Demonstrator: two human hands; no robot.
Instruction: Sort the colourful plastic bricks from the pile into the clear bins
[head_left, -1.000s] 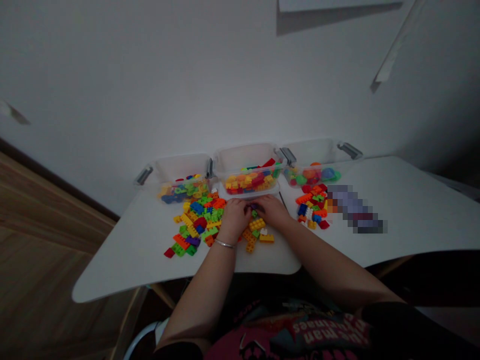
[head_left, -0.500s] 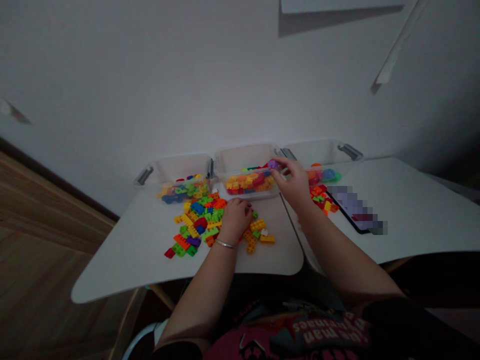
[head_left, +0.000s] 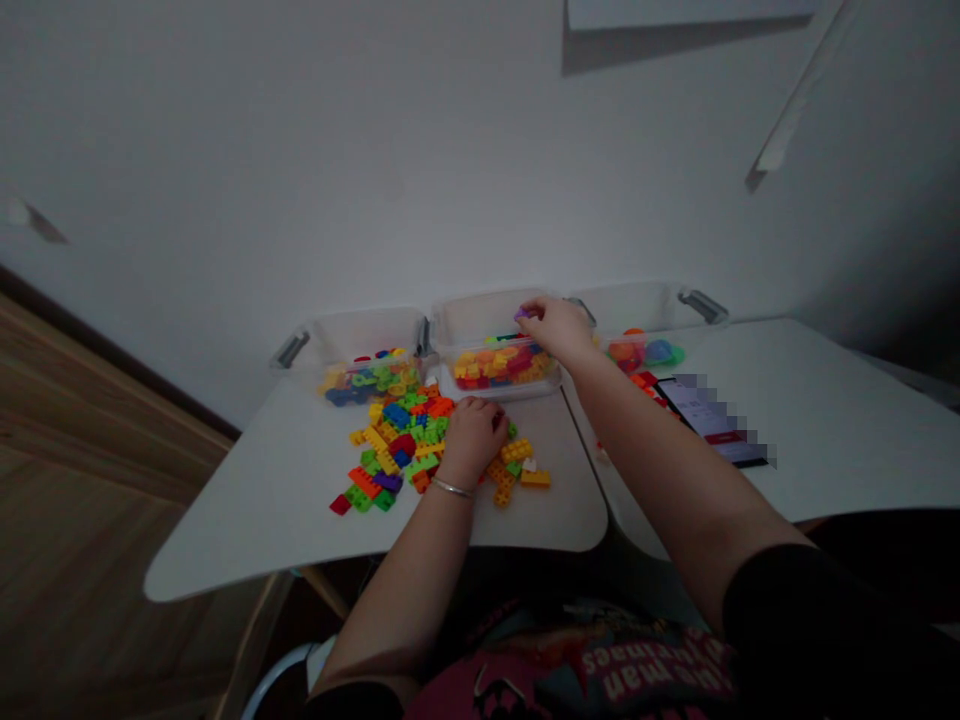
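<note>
Shifting leftward over middle clear plastic bin [head_left: 480, 312], right hand [head_left: 559, 332] pinching purple brick [head_left: 521, 314] at fingertips, nearer bin than curled left hand [head_left: 472, 440], its hold hidden, among loose bricks [head_left: 397, 445].

The clear plastic bin [head_left: 469, 318] held mostly red, orange and yellow toy bricks [head_left: 502, 368]. In front of it lay a loose heap [head_left: 397, 440] of green, blue, yellow, orange, red and purple bricks; above it showed one small purple brick [head_left: 520, 314].
</note>
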